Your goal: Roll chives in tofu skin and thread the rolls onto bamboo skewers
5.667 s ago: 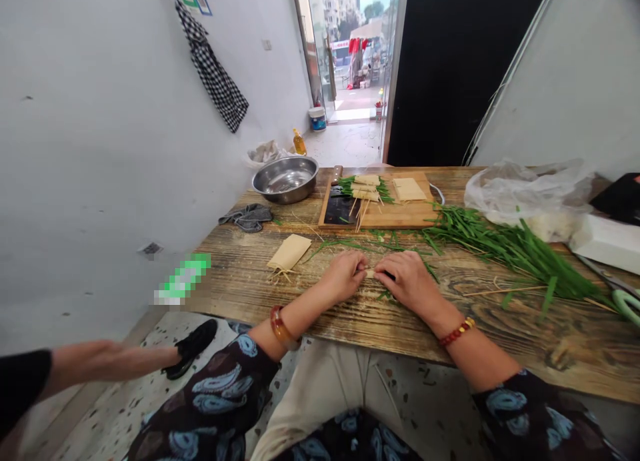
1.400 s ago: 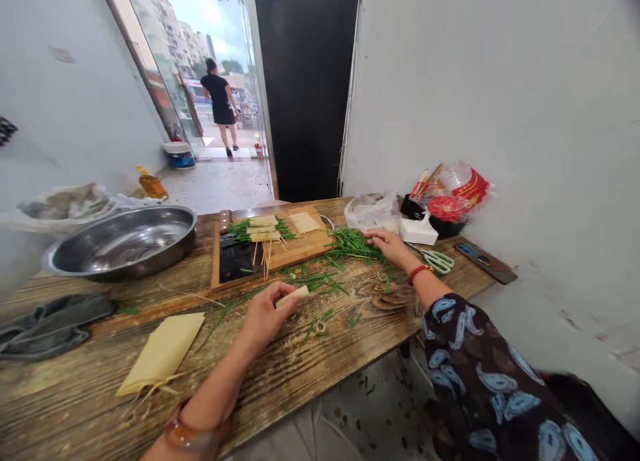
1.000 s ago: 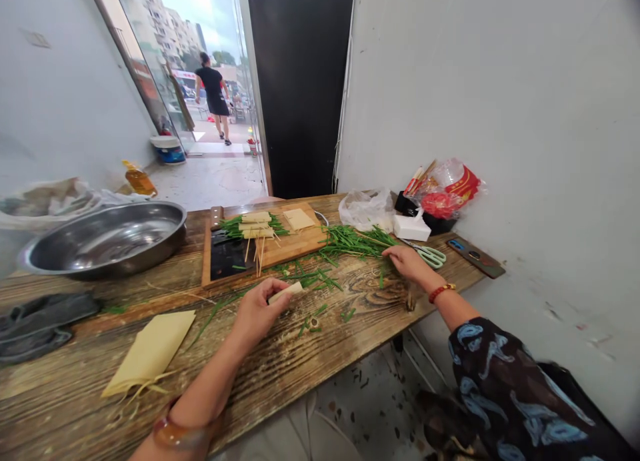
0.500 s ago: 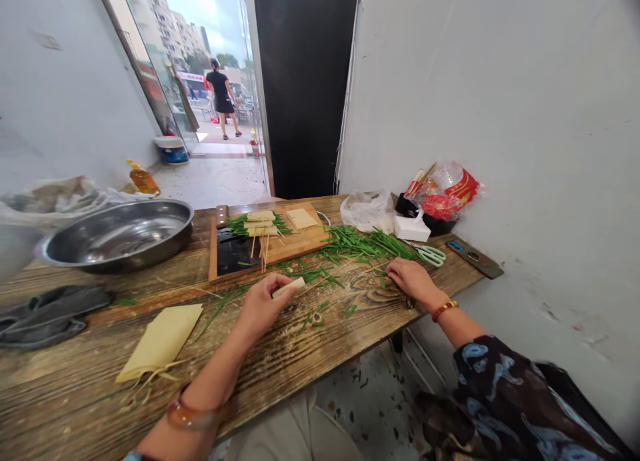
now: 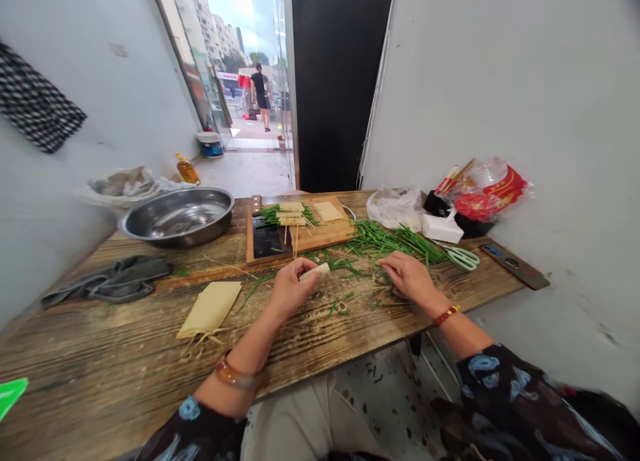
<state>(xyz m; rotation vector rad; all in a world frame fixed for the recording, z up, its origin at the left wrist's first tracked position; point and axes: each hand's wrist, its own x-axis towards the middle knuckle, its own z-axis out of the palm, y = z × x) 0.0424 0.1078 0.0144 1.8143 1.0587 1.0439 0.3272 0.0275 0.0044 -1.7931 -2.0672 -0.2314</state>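
Note:
A pale rolled sheet, which looks like tofu skin (image 5: 316, 272), is gripped in my left hand (image 5: 293, 287), its end showing past thumb and fingers. My right hand (image 5: 410, 277) is closed in a pinch above the tabletop, on what appears to be a thin wooden skewer, mostly hidden by the fingers. Chopped green stalks (image 5: 370, 237) lie behind both hands. On the cutting board (image 5: 325, 233) rest several skewered rolls (image 5: 291, 214) with greens inside, beside one flat square sheet (image 5: 328, 211). A stack of pale sheets (image 5: 210, 307) lies left of my left forearm.
A steel basin (image 5: 180, 217) and a dark grey cloth (image 5: 120, 279) are at the left. Scissors (image 5: 463, 256), a white box (image 5: 443, 227), a plastic bag (image 5: 395, 207) and a phone (image 5: 515, 264) sit at the right. A person (image 5: 261, 94) is outside the doorway.
The view has swung left. My right hand has lifted from the greens and come closer to my left hand, which keeps hold of the roll. The person outside has moved farther off.

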